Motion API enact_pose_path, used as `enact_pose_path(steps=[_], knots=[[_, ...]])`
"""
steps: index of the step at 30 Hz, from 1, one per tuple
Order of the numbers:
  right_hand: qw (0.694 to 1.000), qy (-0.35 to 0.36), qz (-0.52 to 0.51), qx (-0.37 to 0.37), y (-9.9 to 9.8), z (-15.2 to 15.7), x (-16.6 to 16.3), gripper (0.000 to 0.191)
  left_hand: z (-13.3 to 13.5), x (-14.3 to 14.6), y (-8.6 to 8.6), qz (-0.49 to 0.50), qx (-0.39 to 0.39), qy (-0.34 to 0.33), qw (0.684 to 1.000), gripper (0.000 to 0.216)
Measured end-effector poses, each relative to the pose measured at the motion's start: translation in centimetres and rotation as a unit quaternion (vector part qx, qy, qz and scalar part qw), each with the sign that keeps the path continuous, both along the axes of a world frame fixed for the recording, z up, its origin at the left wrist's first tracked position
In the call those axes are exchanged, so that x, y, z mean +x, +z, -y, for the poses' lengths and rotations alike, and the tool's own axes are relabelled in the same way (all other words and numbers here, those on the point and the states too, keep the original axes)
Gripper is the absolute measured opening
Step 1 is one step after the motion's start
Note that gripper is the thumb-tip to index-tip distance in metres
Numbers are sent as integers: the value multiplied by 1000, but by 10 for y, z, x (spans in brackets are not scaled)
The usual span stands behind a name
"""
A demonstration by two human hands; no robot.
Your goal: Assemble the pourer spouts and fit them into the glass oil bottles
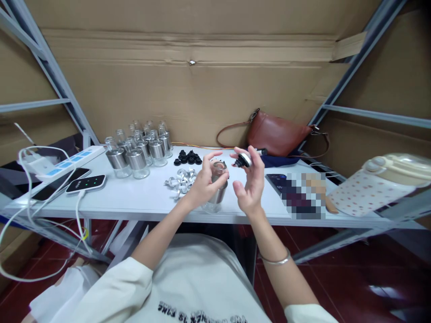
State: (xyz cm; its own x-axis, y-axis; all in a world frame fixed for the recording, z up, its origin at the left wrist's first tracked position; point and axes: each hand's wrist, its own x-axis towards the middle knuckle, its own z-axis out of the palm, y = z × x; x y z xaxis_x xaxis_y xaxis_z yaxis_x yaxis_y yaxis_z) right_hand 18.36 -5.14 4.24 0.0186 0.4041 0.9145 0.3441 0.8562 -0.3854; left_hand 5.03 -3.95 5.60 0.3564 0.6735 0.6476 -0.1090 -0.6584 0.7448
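Observation:
My left hand (204, 181) is wrapped round a small glass bottle with a silver sleeve (217, 190), held upright above the white table's (134, 197) front edge. My right hand (249, 181) pinches a silver and black pump cap (244, 160) between thumb and fingertips, just right of and above the bottle's mouth. The cap and the bottle are apart. A pile of loose silver rings (180, 180) lies left of my left hand, with a cluster of black caps (187, 157) behind it.
Several silver-sleeved glass bottles (138, 148) stand at the back left. A power strip (67, 162), two phones (85, 184) and white cables lie at the left. A brown handbag (276, 133) leans on the cardboard wall. A spotted container (377, 186) sits at the right.

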Motion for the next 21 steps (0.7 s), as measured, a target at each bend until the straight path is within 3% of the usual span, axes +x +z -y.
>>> enact_pose_path(steps=[4, 7, 21], knots=[[992, 15, 122, 5, 31, 7, 3, 57, -6, 1, -9, -6, 45, -7, 999, 48], [984, 7, 175, 2, 39, 8, 2, 52, -9, 2, -15, 6, 58, -12, 998, 49], [980, 3, 197, 8, 32, -5, -2, 42, -10, 4, -13, 19, 47, 9, 999, 49]])
